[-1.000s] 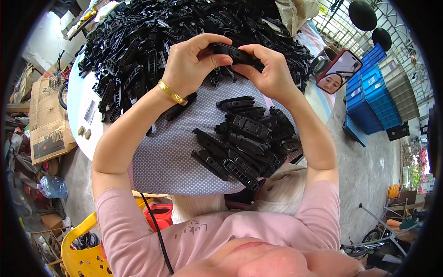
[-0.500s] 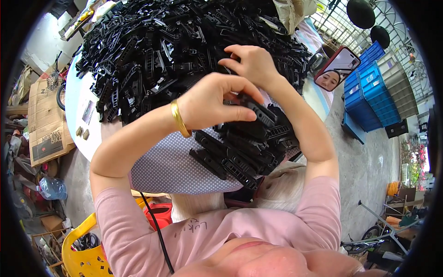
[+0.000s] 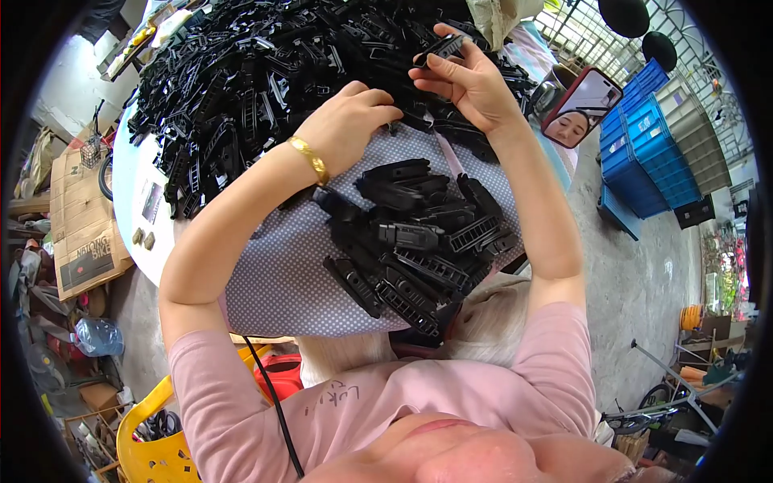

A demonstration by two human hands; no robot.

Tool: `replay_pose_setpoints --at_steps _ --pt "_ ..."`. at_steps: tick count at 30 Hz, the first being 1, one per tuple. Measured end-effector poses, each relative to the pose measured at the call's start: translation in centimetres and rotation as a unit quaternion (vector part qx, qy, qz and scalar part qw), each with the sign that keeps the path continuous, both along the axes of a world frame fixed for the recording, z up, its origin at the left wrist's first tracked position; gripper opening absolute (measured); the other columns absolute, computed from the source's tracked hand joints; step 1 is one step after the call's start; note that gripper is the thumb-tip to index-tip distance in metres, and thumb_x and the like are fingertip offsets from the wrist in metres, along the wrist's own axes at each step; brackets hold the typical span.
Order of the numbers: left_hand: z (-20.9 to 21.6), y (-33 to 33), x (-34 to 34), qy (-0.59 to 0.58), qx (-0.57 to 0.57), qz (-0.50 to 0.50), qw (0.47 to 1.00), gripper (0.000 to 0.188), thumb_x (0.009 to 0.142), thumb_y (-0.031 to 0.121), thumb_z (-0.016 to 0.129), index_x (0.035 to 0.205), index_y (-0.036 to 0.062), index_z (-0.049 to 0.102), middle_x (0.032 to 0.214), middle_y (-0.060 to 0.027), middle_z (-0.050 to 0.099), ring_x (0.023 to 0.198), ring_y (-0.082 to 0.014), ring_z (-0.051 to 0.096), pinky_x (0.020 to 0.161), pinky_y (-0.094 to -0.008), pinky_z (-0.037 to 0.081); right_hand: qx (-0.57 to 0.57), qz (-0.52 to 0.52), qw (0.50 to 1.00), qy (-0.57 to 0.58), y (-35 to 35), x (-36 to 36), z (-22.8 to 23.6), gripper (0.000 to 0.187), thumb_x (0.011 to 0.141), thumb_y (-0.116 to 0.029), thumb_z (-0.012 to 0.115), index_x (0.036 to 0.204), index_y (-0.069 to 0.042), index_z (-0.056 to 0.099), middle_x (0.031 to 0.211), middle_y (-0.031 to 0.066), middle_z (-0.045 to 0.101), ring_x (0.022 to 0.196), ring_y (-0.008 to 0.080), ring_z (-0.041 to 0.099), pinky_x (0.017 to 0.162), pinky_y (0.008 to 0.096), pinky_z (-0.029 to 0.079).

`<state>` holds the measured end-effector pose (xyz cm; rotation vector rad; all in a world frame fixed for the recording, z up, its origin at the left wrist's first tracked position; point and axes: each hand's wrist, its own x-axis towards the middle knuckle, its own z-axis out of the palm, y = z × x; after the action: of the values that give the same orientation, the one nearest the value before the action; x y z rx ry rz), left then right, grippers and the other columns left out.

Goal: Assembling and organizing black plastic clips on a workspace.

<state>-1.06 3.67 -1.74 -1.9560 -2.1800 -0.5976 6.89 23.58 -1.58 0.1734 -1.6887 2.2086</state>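
Observation:
A big heap of slotted black plastic parts (image 3: 241, 88) covers the far side of the table. My right hand (image 3: 475, 84) is raised over its right part, pinching one elongated black plastic part (image 3: 441, 53) between thumb and fingers. My left hand (image 3: 346, 125), with a gold bangle at the wrist, rests at the near edge of the heap. Its fingers are curled inward, and a dark bit shows at the fingertips; what they grip is mostly hidden. Nearer me, a smaller pile of similar black parts (image 3: 419, 233) lies on a dotted grey cloth (image 3: 282, 282).
A phone (image 3: 581, 106) stands tilted at the table's right edge beside a metal bowl (image 3: 550, 95). Blue crates (image 3: 644, 153) are stacked on the floor to the right. Cardboard (image 3: 84, 217) leans at the left, and a yellow chair (image 3: 153, 435) stands at lower left.
My left hand has moved back to the heap's edge, and the part near it is now with the small pile. My right hand has risen away, now showing a black plastic part.

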Motion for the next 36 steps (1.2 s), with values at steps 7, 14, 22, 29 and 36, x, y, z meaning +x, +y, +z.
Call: replay_pose_setpoints --at_steps 7,14,22,29,36 --pt "0.6 2.6 0.2 0.184 -0.201 0.054 0.961 0.025 0.072 0.003 0.054 0.095 0.0068 0.063 0.109 -0.0037 0.059 0.103 -0.0213 0.050 0.088 -0.0305 0.043 0.036 0.020 0.999 -0.008 0.1 0.5 0.3 0.045 0.082 -0.013 0.066 0.118 -0.002 0.042 0.087 0.0116 0.062 0.071 0.0196 0.065 0.064 0.0314 0.056" --pt "0.0 1.9 -2.1 -0.249 0.169 0.126 0.945 0.021 0.082 0.007 0.054 0.101 -0.0019 0.054 0.089 -0.0165 0.064 0.080 -0.0274 0.064 0.072 -0.0338 0.051 0.114 -0.117 0.986 -0.029 -1.0 0.4 0.5 0.029 0.081 -0.028 0.068 0.089 -0.002 0.058 0.066 0.0020 0.059 0.052 0.0041 0.052 0.046 0.0156 0.042" --pt "1.1 0.7 -0.1 -0.643 0.245 0.076 0.722 0.033 0.091 0.004 0.046 0.123 -0.0001 0.045 0.096 -0.0113 0.059 0.090 -0.0179 0.062 0.083 -0.0274 0.052 0.089 -0.059 0.993 -0.040 -4.7 1.8 1.1 0.024 0.086 -0.015 0.060 0.105 -0.002 0.055 0.073 0.0036 0.058 0.057 0.0067 0.054 0.051 0.0189 0.045" --pt "1.1 0.8 0.9 -0.601 0.284 0.059 0.745 0.029 0.088 0.003 0.052 0.116 -0.0020 0.053 0.095 -0.0070 0.060 0.087 -0.0122 0.060 0.083 -0.0243 0.051 0.111 -0.095 0.989 -0.020 -4.5 1.3 0.5 0.026 0.085 -0.017 0.062 0.104 0.000 0.056 0.079 0.0076 0.063 0.065 0.0111 0.061 0.057 0.0213 0.050" --pt "0.7 0.4 0.8 -0.609 0.288 0.074 0.736 0.033 0.086 0.002 0.054 0.119 -0.0011 0.053 0.103 -0.0098 0.061 0.092 -0.0135 0.060 0.086 -0.0238 0.048 0.192 -0.146 0.970 -0.009 -4.9 1.1 -0.1 0.024 0.084 -0.016 0.064 0.100 0.001 0.059 0.080 0.0061 0.063 0.068 0.0091 0.060 0.060 0.0210 0.049"
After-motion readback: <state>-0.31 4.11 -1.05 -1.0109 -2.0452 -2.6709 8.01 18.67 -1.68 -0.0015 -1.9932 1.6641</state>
